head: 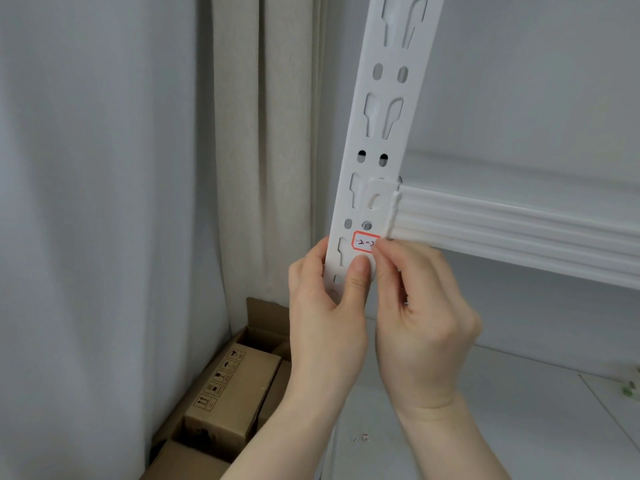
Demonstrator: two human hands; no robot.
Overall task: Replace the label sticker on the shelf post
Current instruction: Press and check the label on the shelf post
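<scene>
A white slotted shelf post runs up the middle of the head view. A small white label sticker with a red border and handwritten marks sits on the post just below the beam joint. My left hand wraps the post below the sticker, thumb pressed on the post's face. My right hand has its fingertips at the sticker's right edge, covering that edge. Whether the edge is lifted is hidden.
A white ribbed shelf beam runs right from the post. A white shelf board lies below it. Cardboard boxes stand on the floor at lower left. Beige and grey curtains hang behind.
</scene>
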